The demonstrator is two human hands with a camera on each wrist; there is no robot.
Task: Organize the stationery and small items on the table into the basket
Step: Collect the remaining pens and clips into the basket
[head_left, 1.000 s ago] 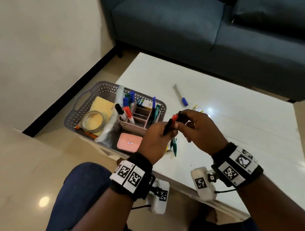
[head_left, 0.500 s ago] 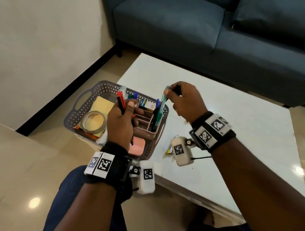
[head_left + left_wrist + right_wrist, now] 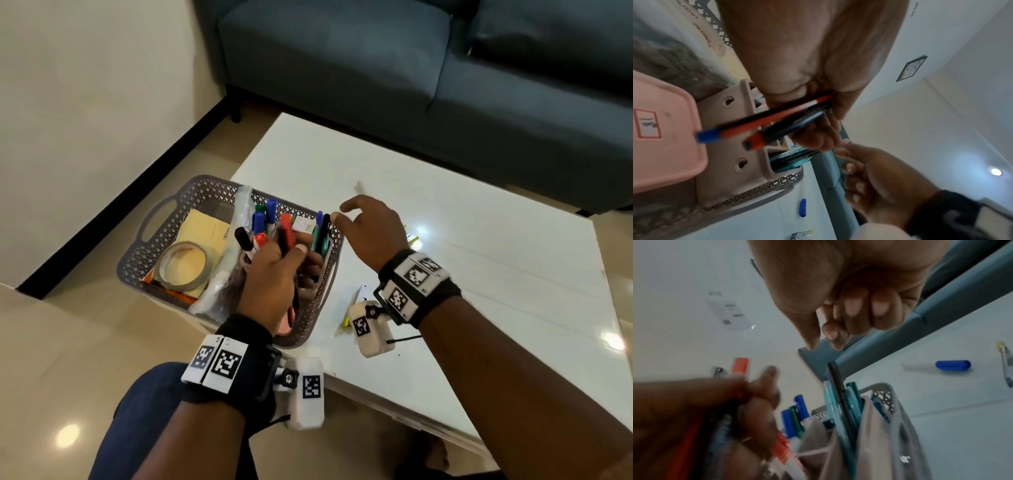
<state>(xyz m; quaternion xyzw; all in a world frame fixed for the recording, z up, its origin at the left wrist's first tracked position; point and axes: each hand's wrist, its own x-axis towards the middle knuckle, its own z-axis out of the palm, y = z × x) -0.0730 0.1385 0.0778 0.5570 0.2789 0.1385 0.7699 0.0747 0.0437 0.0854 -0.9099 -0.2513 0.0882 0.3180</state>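
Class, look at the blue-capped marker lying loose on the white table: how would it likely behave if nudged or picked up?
The blue-capped marker looks round-bodied and lies flat on the glossy table, so a nudge would probably roll or slide it. It seems rigid and light, likely easy to pinch.

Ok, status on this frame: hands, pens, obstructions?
Left hand grips pens over basket. Right hand empty. Blue-capped pen on table.

Basket (image 3: pixel 191 200) grey w/ lattice pattern; tabletop (image 3: pixel 479 260) white. Organiser (image 3: pixel 731 146) beige, box (image 3: pixel 663 129) pink. Markers: blue caps (image 3: pixel 270 207), green, red. Tape roll (image 3: pixel 185 265) tan. Sofa (image 3: pixel 376 68) dark blue-grey. Wristbands (image 3: pixel 416 284) black w/ b&w square tags.
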